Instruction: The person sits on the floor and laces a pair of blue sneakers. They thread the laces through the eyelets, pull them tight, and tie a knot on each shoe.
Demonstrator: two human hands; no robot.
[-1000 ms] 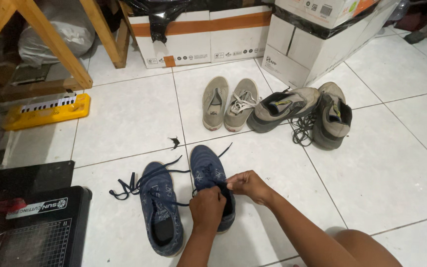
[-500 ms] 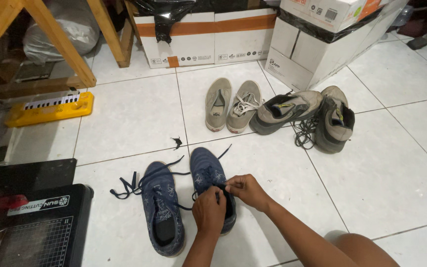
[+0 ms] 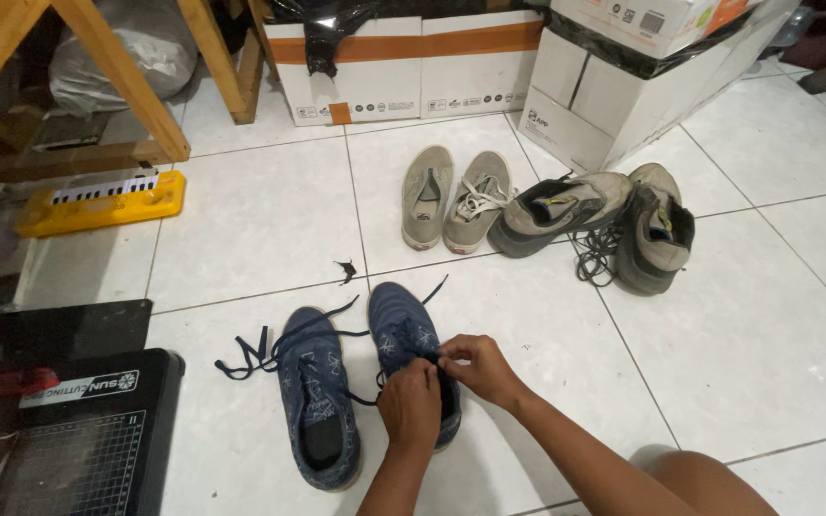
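Blue shoe (image 3: pixel 403 330), toe pointing away, lengthwise up the floor, left hand (image 3: pixel 411 406) and right hand (image 3: pixel 475 368) grip closed on its lace (image 3: pixel 429 359)

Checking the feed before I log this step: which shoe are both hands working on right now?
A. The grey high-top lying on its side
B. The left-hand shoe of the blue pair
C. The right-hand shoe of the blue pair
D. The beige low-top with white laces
C: the left hand and right hand meet over the laces of the right-hand blue shoe, while the left-hand blue shoe lies beside it untouched.
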